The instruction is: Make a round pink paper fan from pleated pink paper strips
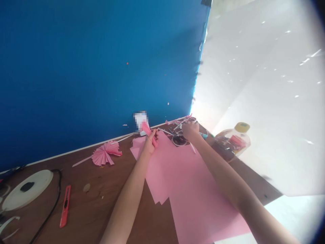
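Near the wall, my left hand [151,141] is closed around a narrow bundle of pleated pink paper [146,128], whose end sticks out toward the wall. My right hand [191,130] reaches into paper scraps [177,123] in the far corner of the table. Its fingers curl downward, and what they grip is hidden. Beside it lies a roll of tape [179,140]. Under both arms spread large sheets of pink paper [200,200]. A pleated pink paper fan [105,154] rests on the table, left of my left hand.
A clear plastic jar with a yellow lid [242,127] lies tilted at the right. On the left are a red box cutter [65,206], a white disc [38,179] and a black cable [60,184]. A blue wall [101,67] bounds the brown table [88,213].
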`<state>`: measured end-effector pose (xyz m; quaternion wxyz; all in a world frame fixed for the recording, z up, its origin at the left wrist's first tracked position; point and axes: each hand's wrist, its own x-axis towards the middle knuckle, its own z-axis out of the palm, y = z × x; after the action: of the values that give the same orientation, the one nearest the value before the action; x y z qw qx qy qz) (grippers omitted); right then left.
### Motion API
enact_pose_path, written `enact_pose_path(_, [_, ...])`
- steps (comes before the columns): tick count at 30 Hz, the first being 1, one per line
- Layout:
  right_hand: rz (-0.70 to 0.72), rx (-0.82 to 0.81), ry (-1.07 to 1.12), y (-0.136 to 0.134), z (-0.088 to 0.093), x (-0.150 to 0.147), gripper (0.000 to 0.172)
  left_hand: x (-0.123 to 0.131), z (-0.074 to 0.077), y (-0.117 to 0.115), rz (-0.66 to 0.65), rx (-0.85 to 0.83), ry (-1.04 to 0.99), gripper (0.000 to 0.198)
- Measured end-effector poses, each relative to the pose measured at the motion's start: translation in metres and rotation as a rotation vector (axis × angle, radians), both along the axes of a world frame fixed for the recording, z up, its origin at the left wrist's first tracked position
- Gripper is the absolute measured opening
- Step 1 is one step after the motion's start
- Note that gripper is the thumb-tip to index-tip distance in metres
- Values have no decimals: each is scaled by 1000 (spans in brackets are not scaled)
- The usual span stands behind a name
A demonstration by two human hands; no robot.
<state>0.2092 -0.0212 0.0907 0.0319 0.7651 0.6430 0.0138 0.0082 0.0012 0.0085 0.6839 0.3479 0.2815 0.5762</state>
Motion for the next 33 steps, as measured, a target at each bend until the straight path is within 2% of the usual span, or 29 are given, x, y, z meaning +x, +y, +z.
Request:
enact_pose_path(3, [-123,-117,71,1,1,14,36,0,-2,1,12,0,-17,27])
enact_pose_path(8, [-170,-153,59,8,-9,27,36,0,0,2,26,4,-38,24])
enact_pose_path(16, [-236,-46,104,16,-28,32,38,-3,14,-2,87,35,-11,20])
enact_pose_path(20, [-280,-40,99,19,-32,27,38,-7,21,-3,51,52,8,21])
enact_pose_path(23, [-231,51,63,15,-28,24,35,-14,29,-4,3,88,-13,21])
enact_pose_path(29, [-198,301,75,0,-4,10,37,-38,48,-4,-37,133,36,22])
enact_pose_path(33, [-173,416,93,-5,5,7,35,-63,51,1,-16,165,265,22])
